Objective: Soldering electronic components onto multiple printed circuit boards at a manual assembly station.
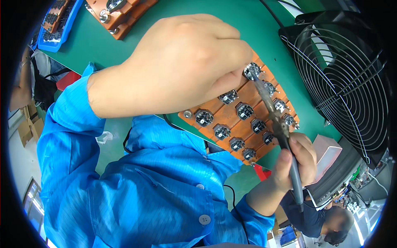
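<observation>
An orange-brown fixture board [231, 120] on the green table holds rows of small round black-and-silver electronic parts. My right hand [300, 159] grips the grey handle of a soldering iron [269, 103]. The iron slants up and left, with its tip at a round part [252, 71] near the board's far edge. Close beside that same part is my left hand [194, 62], its fingers closed in a pinch over the board's far left. What those fingers hold, if anything, is hidden behind the hand.
A black fan [339, 89] with a wire guard stands at the right. Another orange fixture [120, 16] and a blue tray [62, 35] of parts lie at the far left. A pale pink box [326, 155] sits beyond my right hand. Another person [322, 219] is at lower right.
</observation>
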Demonstrator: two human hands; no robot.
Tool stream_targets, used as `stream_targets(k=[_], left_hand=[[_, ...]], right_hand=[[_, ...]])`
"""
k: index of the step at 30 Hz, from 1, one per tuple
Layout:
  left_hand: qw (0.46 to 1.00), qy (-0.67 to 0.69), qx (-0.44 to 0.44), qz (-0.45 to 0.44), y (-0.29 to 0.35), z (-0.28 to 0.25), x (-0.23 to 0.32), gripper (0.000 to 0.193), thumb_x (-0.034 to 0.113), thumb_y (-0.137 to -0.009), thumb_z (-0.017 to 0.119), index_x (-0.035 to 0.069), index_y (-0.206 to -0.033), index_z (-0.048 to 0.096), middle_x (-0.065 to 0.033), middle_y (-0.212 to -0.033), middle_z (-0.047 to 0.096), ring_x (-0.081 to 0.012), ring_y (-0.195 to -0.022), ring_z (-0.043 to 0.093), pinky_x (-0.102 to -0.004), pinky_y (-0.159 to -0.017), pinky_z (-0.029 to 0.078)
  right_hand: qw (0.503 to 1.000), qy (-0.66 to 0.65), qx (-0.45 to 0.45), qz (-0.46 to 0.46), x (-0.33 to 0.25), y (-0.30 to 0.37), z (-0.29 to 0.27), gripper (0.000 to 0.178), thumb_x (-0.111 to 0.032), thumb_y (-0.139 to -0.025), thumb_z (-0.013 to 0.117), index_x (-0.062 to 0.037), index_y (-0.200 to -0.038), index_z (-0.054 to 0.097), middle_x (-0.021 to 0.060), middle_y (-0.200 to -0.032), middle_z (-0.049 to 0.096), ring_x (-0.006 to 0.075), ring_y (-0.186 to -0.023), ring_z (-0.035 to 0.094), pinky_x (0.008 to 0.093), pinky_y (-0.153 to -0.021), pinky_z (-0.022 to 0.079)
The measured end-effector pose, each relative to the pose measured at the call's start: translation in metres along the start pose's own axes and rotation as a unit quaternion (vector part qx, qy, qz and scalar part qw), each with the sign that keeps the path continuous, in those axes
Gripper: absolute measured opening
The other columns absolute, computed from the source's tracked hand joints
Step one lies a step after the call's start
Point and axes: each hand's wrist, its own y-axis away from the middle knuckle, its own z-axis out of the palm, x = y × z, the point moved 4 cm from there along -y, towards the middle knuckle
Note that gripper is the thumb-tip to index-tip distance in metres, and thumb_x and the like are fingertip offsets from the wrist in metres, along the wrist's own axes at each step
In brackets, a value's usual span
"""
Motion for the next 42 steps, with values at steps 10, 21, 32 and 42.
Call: stream_targets(k=[10, 21, 32, 42], left_hand=[[1.0, 0.002, 0.001, -0.001, 0.003, -0.001, -0.006, 0.018, 0.005, -0.078, 0.079, 0.008, -0.094, 0.071, -0.0061, -0.073, 0.059, -0.0274, -0.067, 0.061, -0.0387, -0.06, 0.05], [1.0, 0.012, 0.007, 0.026, 0.001, 0.005, -0.006, 0.018, 0.005, -0.077, 0.079, 0.008, -0.092, 0.07, -0.0065, -0.072, 0.059, -0.0272, -0.066, 0.061, -0.0388, -0.058, 0.05], [0.996, 0.048, 0.06, 0.053, -0.007, -0.003, 0.0, 0.02, 0.004, -0.074, 0.08, 0.008, -0.091, 0.071, -0.0061, -0.073, 0.059, -0.0264, -0.066, 0.061, -0.0372, -0.059, 0.05], [0.982, -0.109, -0.151, 0.044, -0.016, -0.003, 0.001, 0.02, 0.013, -0.081, 0.076, 0.005, -0.098, 0.071, -0.0099, -0.084, 0.068, -0.0267, -0.077, 0.068, -0.0334, -0.071, 0.055]], right_hand=[[0.999, 0.019, -0.019, 0.017, -0.002, -0.009, 0.011, 0.03, -0.009, -0.083, 0.08, 0.0081, -0.103, 0.065, 0.0212, -0.084, 0.07, 0.0299, -0.071, 0.068, 0.0392, -0.068, 0.057], [1.0, 0.007, -0.012, 0.012, -0.002, -0.007, 0.011, 0.03, -0.011, -0.085, 0.079, 0.0079, -0.103, 0.064, 0.0219, -0.081, 0.069, 0.0283, -0.067, 0.065, 0.0378, -0.065, 0.055], [0.999, 0.018, 0.01, 0.029, 0.002, -0.004, 0.01, 0.031, -0.017, -0.087, 0.079, 0.0078, -0.098, 0.065, 0.0207, -0.081, 0.069, 0.0302, -0.069, 0.068, 0.0402, -0.066, 0.057], [0.999, 0.013, 0.027, 0.034, 0.006, 0.003, 0.011, 0.032, -0.02, -0.089, 0.078, 0.0067, -0.101, 0.065, 0.0212, -0.083, 0.068, 0.0304, -0.067, 0.066, 0.0404, -0.064, 0.057]])
